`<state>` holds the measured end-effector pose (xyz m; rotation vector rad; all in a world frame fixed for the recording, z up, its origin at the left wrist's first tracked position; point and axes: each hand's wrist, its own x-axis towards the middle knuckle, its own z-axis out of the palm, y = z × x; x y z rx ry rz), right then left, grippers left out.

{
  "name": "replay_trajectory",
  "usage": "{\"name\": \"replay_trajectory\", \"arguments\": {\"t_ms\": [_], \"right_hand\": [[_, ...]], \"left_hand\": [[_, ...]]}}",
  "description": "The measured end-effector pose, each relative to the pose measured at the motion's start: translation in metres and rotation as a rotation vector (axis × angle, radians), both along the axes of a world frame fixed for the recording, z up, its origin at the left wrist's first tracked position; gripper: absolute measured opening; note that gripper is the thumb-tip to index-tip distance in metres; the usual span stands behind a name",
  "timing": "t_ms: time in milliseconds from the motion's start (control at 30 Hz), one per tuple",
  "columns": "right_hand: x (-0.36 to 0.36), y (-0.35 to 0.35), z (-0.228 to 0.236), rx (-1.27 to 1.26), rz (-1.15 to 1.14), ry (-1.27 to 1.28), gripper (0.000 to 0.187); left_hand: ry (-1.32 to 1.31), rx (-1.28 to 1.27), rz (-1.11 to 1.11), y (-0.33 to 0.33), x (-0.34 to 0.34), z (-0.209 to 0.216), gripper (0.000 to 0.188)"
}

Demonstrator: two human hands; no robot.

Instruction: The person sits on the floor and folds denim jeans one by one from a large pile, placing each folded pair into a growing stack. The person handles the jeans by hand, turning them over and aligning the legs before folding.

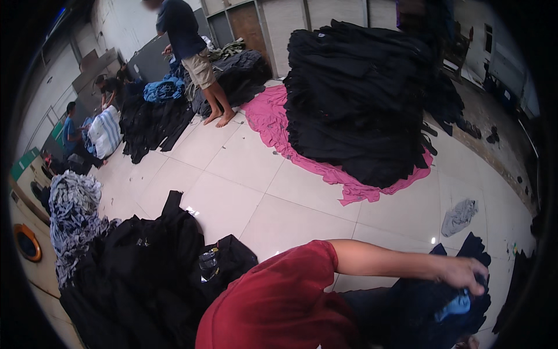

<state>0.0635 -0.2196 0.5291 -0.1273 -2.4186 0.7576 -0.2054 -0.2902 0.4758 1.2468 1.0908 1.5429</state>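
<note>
A small, crumpled light-blue cloth lies against spread, rumpled dark navy fabric with ragged edges.

the pale tiled floor carries pink cloth, a grey rag, black garments and dark-blue cloth.

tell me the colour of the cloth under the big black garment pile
The cloth is pink, clearest in the head view.

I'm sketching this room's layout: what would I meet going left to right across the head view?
Orange-rimmed round object → grey-white cloth heap → standing person in shorts → pink cloth → small light-blue cloth at lower right.
</note>
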Motion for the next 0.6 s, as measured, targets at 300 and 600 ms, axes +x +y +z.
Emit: {"name": "replay_trajectory", "arguments": {"t_ms": [300,600], "right_hand": [[-0.062,-0.025,-0.017,0.352,0.157,-0.305,0.065],[-0.046,-0.009,-0.024,0.184,0.120,-0.112,0.025]], "left_hand": [[-0.024,0.163,0.256,-0.061,-0.017,0.064,0.030],[1.191,0.280,0.642,-0.075,-0.035,0.057,0.066]]}}
